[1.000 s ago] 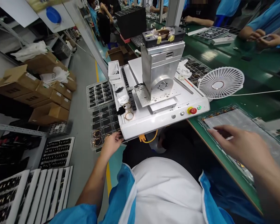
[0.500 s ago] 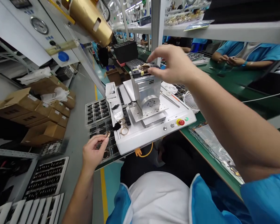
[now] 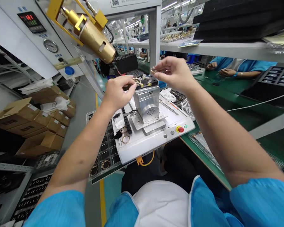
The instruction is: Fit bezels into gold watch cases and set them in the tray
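Over fixture point(image 3: 145, 82), hands hiding small rings

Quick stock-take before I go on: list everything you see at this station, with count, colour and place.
metal fixture block: one, silver, on the white base
white base: one, centre bench
ring: one, gold, base's left edge
emergency button: one, red, base front
nozzle: one, gold, upper left
part trays: several, black, left of base
cardboard boxes: several, brown, floor left
fan: one, white, right of base
left hand: pinching a small part at fixture top
right hand: pinching a small ring above fixture
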Available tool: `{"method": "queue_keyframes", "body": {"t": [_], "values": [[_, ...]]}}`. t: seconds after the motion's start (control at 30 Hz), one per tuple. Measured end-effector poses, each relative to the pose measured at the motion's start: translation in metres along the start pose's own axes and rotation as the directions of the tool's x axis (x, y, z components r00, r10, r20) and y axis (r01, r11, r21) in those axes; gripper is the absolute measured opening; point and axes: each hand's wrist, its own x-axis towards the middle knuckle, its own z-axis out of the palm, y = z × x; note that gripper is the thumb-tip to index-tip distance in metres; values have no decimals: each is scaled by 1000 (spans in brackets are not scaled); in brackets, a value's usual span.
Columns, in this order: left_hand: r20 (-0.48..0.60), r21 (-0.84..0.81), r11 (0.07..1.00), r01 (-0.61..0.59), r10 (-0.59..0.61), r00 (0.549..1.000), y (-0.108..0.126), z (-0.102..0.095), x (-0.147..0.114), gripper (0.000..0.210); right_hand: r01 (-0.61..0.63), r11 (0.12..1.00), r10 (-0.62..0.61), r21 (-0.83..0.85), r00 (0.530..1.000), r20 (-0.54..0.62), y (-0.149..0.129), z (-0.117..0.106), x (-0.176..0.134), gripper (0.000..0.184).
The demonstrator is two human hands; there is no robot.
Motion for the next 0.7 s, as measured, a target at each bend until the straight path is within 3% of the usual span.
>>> {"method": "queue_keyframes", "body": {"t": [0.13,0.27,0.33,0.43,0.5,0.53,0.63,0.7], "values": [[222,57,996,68,-79,972,-1,22,44,14,-82,991,88,108,995,-45,4,-18,-60,36],[348,111,986,121,-153,925,11,22,40,21,-285,946,291,152,957,-17,23,-38,-133,41],[378,114,989,90,-127,917,13,20,30,38,-441,885,443,151,896,18,40,-43,-170,48],[392,94,995,39,-72,917,5,20,18,69,-675,737,675,-20,736,47,66,-40,-220,56],[368,61,998,21,-42,929,0,21,10,75,-727,653,750,-211,659,51,78,-31,-246,62],[331,37,999,13,-25,943,-1,22,4,75,-719,631,762,-289,645,60,81,-25,-256,66],[100,-63,997,-39,45,994,9,27,-31,66,-656,619,755,-431,649,96,85,-9,-279,76],[-59,-173,982,-79,70,996,23,36,-72,53,-616,625,739,-479,664,112,86,0,-289,80]]}}
